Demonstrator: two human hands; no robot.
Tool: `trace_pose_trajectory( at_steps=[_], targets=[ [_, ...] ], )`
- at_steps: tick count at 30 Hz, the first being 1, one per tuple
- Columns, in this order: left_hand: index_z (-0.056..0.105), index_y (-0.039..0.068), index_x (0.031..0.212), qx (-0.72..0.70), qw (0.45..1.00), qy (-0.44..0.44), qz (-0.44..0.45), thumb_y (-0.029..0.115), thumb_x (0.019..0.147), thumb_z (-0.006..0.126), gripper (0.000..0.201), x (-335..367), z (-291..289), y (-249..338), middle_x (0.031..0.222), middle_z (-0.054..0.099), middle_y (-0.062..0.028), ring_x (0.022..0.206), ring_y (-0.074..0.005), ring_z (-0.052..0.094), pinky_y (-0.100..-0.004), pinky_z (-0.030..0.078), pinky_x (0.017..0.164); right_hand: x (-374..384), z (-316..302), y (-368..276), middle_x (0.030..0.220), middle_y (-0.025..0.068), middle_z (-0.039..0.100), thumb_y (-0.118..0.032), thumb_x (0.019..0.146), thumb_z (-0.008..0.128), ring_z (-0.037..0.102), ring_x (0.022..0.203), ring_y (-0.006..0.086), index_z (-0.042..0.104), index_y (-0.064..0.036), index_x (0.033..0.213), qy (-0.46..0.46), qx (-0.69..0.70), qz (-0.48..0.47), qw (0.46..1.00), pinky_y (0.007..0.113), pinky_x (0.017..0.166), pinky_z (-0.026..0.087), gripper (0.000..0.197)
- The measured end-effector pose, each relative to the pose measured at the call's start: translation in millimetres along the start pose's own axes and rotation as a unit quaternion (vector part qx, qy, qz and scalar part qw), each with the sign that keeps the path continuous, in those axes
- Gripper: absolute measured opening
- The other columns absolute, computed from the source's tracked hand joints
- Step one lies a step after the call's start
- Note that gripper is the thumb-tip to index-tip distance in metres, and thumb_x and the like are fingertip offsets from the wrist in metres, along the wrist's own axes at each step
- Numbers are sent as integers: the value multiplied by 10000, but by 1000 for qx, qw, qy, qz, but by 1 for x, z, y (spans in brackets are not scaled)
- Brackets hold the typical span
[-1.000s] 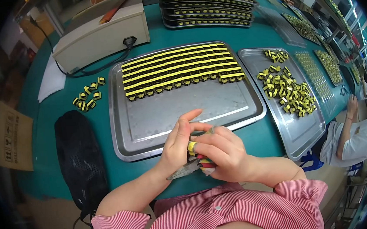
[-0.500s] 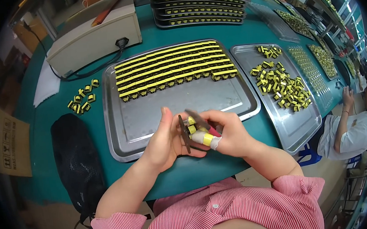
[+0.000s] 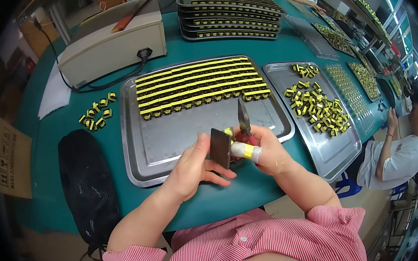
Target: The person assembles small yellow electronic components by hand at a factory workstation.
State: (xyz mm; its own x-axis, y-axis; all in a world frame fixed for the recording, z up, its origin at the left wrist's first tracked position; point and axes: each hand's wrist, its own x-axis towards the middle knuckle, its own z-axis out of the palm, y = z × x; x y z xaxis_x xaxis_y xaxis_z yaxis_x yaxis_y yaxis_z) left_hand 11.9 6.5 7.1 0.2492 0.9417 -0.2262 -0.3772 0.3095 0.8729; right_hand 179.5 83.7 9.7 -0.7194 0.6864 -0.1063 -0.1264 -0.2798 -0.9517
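Supervisor: Report the layout, largest first.

Operator: From my remote post I record the green desk, bearing a large metal tray with ordered rows of yellow-and-black pieces. To its right, a narrower tray carries a loose heap.

Supervisor: The hands?

Operator: I find the left hand with its digits parted beside a dark plate; whether it bears the plate, I cannot tell. The right hand, its thumb wrapped in white and yellow, is clamped on red-handled pliers, tips pointing away.

Supervisor: The work piece?

Operator: One yellow piece shows between plate and pliers, over the near part of the large tray, partly hidden.

Supervisor: Recommendations?

Operator: In my judgement, the left hand should steady the plate before pressure is applied. I would turn the plate until the piece is unobstructed, keep the wrapped thumb clear of the tips and squeeze lightly; so small a piece could slip.
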Motion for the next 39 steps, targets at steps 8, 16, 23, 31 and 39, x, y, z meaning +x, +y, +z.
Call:
trace_pose_trajectory(
  at_steps=[8, 16, 23, 31, 39],
  targets=[
    [405, 28, 1173, -3, 998, 47, -29, 392, 941, 286, 448, 2, 1, 1, 947, 561, -134, 643, -203, 608, -344, 544, 535, -6, 12, 2, 841, 42, 591, -79, 696, 708, 555, 725, 120, 578, -27, 987, 21, -396, -192, 898, 243, 664, 454, 323],
    [449, 15, 1081, 18, 998, 63, -12, 324, 938, 350, 355, 2, 4, 7, 833, 571, -114, 576, -170, 580, -283, 491, 442, -7, 15, 0, 821, 87, 583, -20, 620, 715, 552, 688, 203, 563, -15, 928, 43, -432, -277, 857, 282, 590, 462, 343],
    [480, 1, 1071, 111, 992, 65, 17, 286, 930, 362, 339, 0, 10, 13, 775, 561, -79, 551, -127, 546, -226, 427, 436, -7, 14, -1, 776, 87, 571, 17, 567, 667, 522, 640, 194, 556, -12, 888, 50, -424, -336, 839, 271, 583, 434, 340],
    [479, -14, 1105, -70, 976, 180, 97, 272, 889, 356, 379, -5, -14, 28, 932, 546, -134, 582, -192, 557, -283, 441, 440, -15, -6, -12, 891, 73, 583, -16, 759, 631, 572, 768, 138, 521, 9, 997, 147, -218, -196, 945, 275, 677, 472, 264],
    [459, -9, 1050, 190, 965, 78, 162, 65, 757, 382, 311, -1, 5, 2, 811, 501, -90, 592, -138, 457, -253, 405, 589, -5, -3, -7, 957, 93, 573, -212, 873, 548, 555, 781, 152, 474, -17, 1124, 15, 139, 21, 990, 303, 645, 453, 327]
  ],
)
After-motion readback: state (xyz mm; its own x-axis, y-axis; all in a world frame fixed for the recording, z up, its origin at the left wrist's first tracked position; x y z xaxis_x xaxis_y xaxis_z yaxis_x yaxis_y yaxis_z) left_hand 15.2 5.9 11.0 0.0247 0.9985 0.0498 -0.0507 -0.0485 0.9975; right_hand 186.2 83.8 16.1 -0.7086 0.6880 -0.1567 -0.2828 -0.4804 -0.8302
